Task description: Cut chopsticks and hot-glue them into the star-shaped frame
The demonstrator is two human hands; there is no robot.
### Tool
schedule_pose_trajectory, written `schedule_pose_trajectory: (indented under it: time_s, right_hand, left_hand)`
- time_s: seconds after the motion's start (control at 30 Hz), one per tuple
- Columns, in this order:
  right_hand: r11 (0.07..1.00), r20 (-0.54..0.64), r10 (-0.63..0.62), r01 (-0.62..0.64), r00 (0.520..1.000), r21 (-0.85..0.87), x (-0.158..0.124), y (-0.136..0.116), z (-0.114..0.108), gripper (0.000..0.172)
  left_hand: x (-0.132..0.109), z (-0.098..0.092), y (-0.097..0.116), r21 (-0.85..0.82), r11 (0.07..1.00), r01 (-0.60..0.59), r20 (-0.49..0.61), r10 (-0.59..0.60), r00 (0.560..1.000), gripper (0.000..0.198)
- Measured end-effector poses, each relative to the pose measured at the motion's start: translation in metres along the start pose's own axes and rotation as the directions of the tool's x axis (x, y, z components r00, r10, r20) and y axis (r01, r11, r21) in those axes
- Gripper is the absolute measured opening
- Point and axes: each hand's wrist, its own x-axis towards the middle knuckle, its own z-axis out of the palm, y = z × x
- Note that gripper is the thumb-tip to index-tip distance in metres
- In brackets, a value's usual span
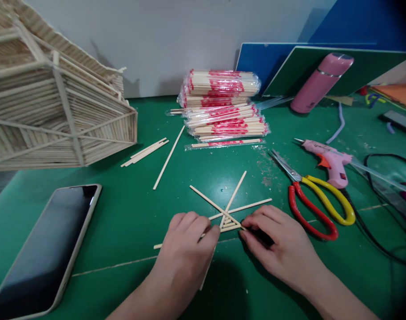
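Observation:
Several thin wooden chopsticks (236, 192) lie crossed on the green tabletop, with a small triangle of short stick pieces (230, 224) filling the space where they meet. My left hand (190, 244) is closed over the left side of this arrangement, its fingers curled round a stick that pokes out to the left. My right hand (275, 233) pinches the end of a crossing chopstick at the triangle's right corner, thumb and forefinger together. Part of the arrangement is hidden under my left hand.
Packs of wrapped chopsticks (224, 111) are stacked at the back, with loose sticks (145, 152) left of them. Scissors (309, 195), a pink glue gun (329, 160) and a pink flask (321, 84) stand right. At left are a phone (46, 253) and a large stick-built structure (59, 98).

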Motion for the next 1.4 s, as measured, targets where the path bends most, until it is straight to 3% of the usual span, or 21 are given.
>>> schedule_pose_trajectory:
  time_s: [0.43,0.8,1.1,1.4]
  right_hand:
    - [1.000,-0.013,-0.024,0.024,1.000,0.017,0.000,0.002,0.002,0.014]
    - [0.999,0.016,-0.052,0.052,0.999,-0.005,0.000,0.003,0.003,0.016]
    - [0.999,0.018,-0.026,0.025,0.999,0.043,0.000,0.001,0.001,0.013]
    - [0.993,0.031,0.019,-0.022,0.999,0.114,0.000,0.002,-0.001,0.014]
  left_hand:
    - [-0.001,0.002,-0.003,0.030,0.998,-0.048,-0.021,0.048,0.999,0.023]
    - [0.005,-0.007,0.001,-0.061,0.998,0.023,0.050,-0.020,0.999,0.023]
    - [0.011,-0.006,0.007,-0.090,0.991,0.097,-0.014,-0.098,0.995,0.020]
    - [0.010,-0.003,0.008,-0.116,0.986,0.119,-0.007,-0.121,0.993,0.021]
